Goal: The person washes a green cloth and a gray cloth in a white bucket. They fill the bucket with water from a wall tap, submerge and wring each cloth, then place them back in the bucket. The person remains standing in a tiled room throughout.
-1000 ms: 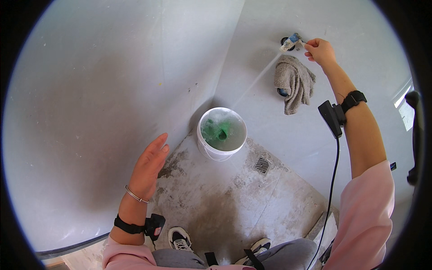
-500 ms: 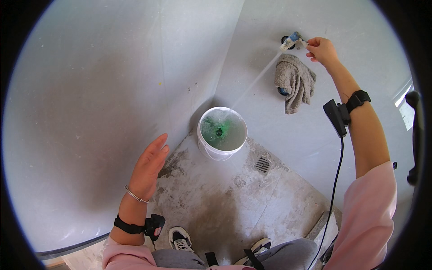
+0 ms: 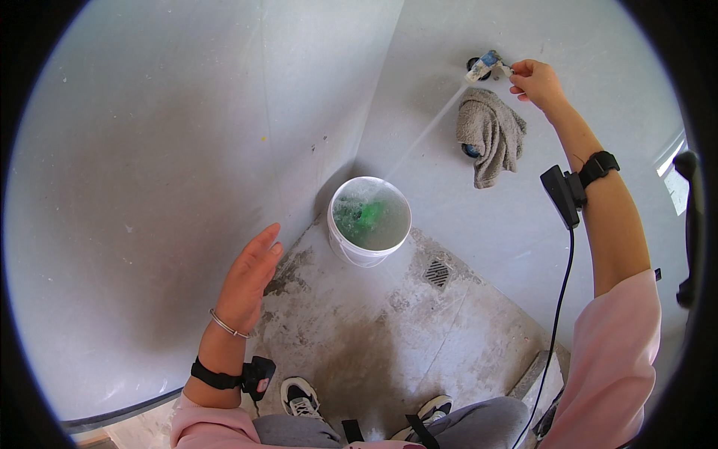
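Observation:
High on the right wall sticks out a small tap [image 3: 485,67] with blue and whitish patches. My right hand [image 3: 537,82] pinches its handle between thumb and fingers. From the spout a thin water jet [image 3: 426,129] shoots down and left into a white bucket [image 3: 359,251] standing on the floor in the corner. Inside, the bubbly water [image 3: 389,224] swirls around a green thing [image 3: 368,214], whose kind I cannot make out. My left hand [image 3: 250,273] is held in the air left of the bucket, holding nothing, its fingers stretched out.
A grey-brown towel [image 3: 490,135] hangs on the wall below the tap, over something blue and round. In the stained concrete floor lies a drain grate [image 3: 436,274], right of the bucket. A black cable [image 3: 562,292] dangles from my right forearm. My shoes [image 3: 301,396] stand at the lower edge.
The green thing in the bucket has shifted and its dark round spot no longer shows. Water keeps running; both hands stay almost where they were.

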Demonstrator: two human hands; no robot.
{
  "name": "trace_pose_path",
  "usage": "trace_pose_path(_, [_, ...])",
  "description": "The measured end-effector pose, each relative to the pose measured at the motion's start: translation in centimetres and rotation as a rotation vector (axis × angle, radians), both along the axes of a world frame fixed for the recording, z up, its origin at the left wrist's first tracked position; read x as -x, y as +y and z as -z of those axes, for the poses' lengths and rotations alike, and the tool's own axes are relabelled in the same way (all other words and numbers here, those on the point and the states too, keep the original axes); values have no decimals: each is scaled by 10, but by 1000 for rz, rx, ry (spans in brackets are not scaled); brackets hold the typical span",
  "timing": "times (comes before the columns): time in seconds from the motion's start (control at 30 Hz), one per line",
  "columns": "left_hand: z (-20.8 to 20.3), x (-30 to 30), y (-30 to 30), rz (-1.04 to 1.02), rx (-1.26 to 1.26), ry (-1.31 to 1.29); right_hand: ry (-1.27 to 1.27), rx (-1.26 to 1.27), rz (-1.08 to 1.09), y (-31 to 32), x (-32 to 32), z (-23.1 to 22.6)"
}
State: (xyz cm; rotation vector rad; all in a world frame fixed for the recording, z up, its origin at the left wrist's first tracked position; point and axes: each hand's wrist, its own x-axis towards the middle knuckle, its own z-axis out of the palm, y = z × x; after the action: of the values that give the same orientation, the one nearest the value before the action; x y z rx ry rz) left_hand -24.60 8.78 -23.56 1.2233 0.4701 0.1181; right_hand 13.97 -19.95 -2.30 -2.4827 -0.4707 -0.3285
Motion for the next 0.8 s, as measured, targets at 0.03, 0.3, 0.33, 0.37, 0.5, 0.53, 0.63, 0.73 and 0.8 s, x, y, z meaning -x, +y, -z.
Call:
trace_pose_path(0.03, [0, 0, 0, 0, -1, -6, 2, -5, -2, 0, 0, 0])
trace_pose_path(0.3, [1, 0, -1, 3, -11, 8, 34, -146, 7, 3, 4, 4])
trace_pose_path(0.33, [2, 0, -1, -1, -15, 5, 59, -178, 19, 4, 6, 3])
trace_pose_path(0.37, [2, 1, 0, -3, -12, 14, 67, -161, 7, 7, 8, 1])
trace_pose_path(0.5, [1, 1, 2, -10, -1, 16, 157, -193, -44, 23, 17, -10])
trace_pose_path(0.53, [1, 1, 2, -14, 1, 20, 181, -218, -67, 30, 19, -11])
trace_pose_path(0.63, [0, -4, -1, -7, -11, 9, 223, -499, -130, 52, 23, -7])
trace_pose_path(0.73, [0, -10, -9, 31, 4, -13, 267, -713, -169, 54, 37, 16])
trace_pose_path(0.8, [0, -12, -12, 54, 20, -13, 234, -635, -296, 51, 55, 58])
